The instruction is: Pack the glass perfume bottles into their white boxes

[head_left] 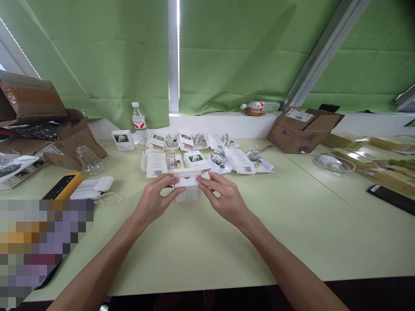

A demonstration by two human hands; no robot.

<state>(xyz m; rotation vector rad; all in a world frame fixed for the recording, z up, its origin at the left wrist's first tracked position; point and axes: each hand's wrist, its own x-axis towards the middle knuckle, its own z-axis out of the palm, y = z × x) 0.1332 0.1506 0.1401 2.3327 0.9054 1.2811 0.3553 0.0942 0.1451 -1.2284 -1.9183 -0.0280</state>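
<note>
"Head view, on your left: what's there?"

"A yellow case (63, 190) lies on my table (227, 255). Then comes a flower box (123, 140), next to a standing water bottle (139, 125)."

"And your left hand (158, 194)?"

"It's curled, nearly closed, and pinches the left side of a white box (188, 193). That box is in the middle, in front of little glass bottles (217, 156). I can't tell if it touches the table."

"Your right hand (222, 194)?"

"Curled too, pinching the box's right side, by a small flap (205, 175)."

"Farther right?"

"A brown carton (292, 134), then a ring of cord (333, 164)."
</note>
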